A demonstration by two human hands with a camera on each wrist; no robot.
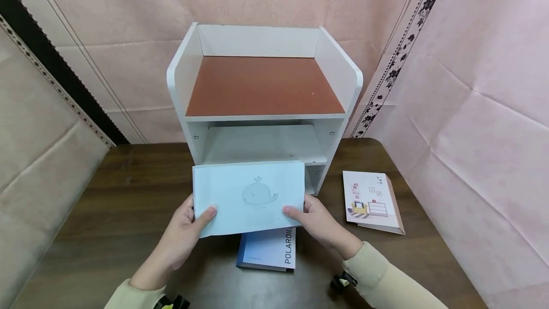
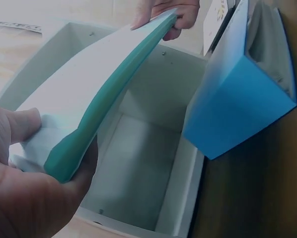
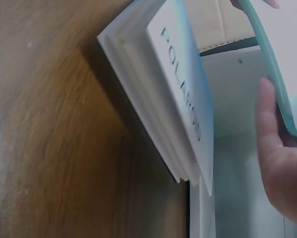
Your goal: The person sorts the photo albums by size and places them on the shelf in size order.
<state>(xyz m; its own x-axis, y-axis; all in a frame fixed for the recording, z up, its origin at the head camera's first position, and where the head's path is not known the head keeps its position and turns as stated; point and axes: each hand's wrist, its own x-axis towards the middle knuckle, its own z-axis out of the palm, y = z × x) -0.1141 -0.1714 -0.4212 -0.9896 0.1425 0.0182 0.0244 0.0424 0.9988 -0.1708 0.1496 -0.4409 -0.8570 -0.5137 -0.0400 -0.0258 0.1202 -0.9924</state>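
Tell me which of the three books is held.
It's the pale-blue book with the whale drawing, in the left hand and right hand; the POLAROID book and white illustrated book lie on the table.

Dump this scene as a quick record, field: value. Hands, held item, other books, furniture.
held item: whale-drawing book, pale face, teal edge
left side: left hand, gripping the book's left end
right side: right hand, gripping its right end
partly hidden behind held item (head view): POLAROID book, on the table
other book: illustrated book, lying right of the shelf unit
furniture: white shelf unit with brown top surface, on dark wooden table
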